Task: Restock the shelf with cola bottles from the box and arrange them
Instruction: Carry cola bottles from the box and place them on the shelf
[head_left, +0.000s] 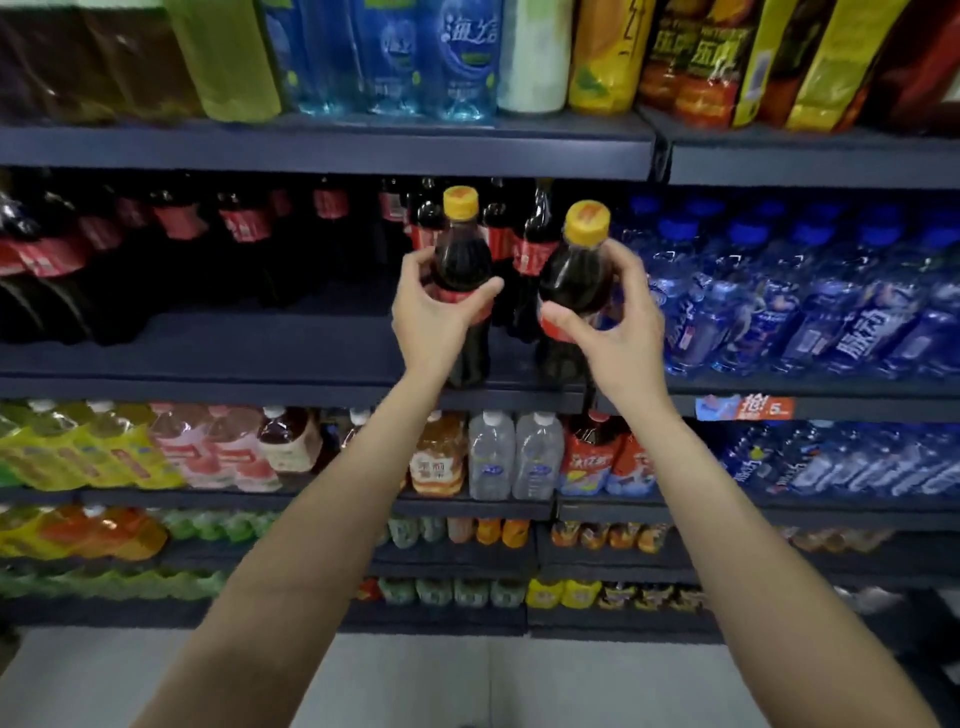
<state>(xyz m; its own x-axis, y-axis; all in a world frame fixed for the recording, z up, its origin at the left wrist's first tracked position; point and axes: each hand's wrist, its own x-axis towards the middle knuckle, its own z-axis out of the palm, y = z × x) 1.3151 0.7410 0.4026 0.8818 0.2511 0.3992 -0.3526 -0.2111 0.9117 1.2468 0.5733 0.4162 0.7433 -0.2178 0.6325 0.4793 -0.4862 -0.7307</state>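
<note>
While both hands curl round bottles, left hand (434, 312) grips left cola bottle (462, 270), right hand (615, 322) grips right cola bottle (574, 280)

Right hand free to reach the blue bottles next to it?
Probably not yet: the right hand grips a cola bottle. The blue bottles lie just to its right, nothing between.

Dark blue shop shelving (322, 150) above a pale, seemingly tiled floor (467, 680).
</note>
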